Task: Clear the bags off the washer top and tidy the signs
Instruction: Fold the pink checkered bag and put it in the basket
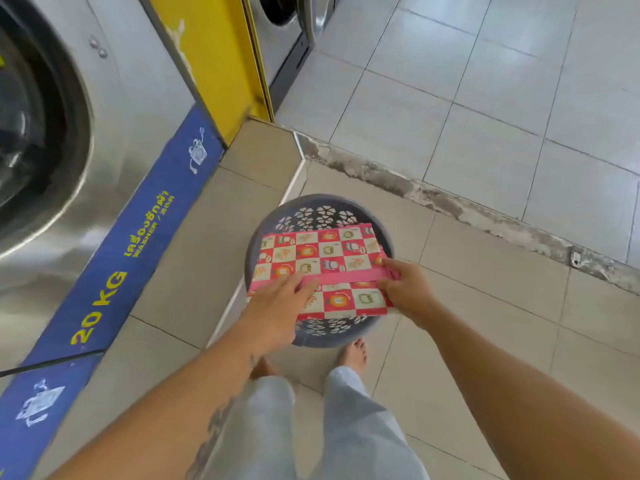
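A folded pink and cream checkered bag lies flat across the top of a round grey laundry basket on the tiled floor. My left hand rests on the bag's near left corner, fingers on its pink strap. My right hand pinches the right end of that strap and the bag's edge. The washer top and any signs are out of view.
A steel front-load washer with a blue "20 KG" band stands at the left on a raised tiled step. A yellow panel and another machine lie beyond. My bare feet are just behind the basket.
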The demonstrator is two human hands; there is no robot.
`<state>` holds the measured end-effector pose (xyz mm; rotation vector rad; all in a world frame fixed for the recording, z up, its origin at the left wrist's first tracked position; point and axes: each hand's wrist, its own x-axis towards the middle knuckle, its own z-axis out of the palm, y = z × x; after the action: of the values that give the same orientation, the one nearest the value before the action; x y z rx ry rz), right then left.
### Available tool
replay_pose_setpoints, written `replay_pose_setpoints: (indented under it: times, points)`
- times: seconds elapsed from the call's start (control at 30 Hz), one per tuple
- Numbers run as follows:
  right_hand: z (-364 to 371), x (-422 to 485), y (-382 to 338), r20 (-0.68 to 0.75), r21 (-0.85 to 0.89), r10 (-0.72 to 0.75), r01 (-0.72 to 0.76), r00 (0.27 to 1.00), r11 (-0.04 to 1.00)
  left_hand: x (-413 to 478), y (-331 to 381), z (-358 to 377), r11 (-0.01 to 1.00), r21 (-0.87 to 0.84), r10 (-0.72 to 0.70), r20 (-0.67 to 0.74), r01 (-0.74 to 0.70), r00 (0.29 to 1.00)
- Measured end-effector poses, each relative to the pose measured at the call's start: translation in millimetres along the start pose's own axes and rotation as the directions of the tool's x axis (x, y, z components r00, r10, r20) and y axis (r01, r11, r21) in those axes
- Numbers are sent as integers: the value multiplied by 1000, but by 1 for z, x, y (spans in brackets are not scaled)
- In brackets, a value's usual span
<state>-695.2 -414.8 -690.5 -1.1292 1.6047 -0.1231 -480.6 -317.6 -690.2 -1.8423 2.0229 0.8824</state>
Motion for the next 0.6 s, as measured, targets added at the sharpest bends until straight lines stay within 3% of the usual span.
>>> replay_pose_setpoints:
  times: [0.17, 0.37, 0.5, 0.6]
  points:
    - [16, 83, 39, 80, 26, 125, -127, 989, 992, 61, -10, 54, 997, -59, -54, 39, 56, 998]
    - [51, 168, 86, 96, -45, 150, -147, 984, 988, 120, -39, 126, 991, -88, -99, 29, 101, 995]
    - [75, 207, 112, 110, -319, 143, -101, 984, 942, 152, -51, 176, 989, -116, -87, 31, 90, 996]
    - [90, 220, 113, 197, -650, 178, -8, 964, 760, 166, -54, 205, 988, -127, -81, 10, 82, 997]
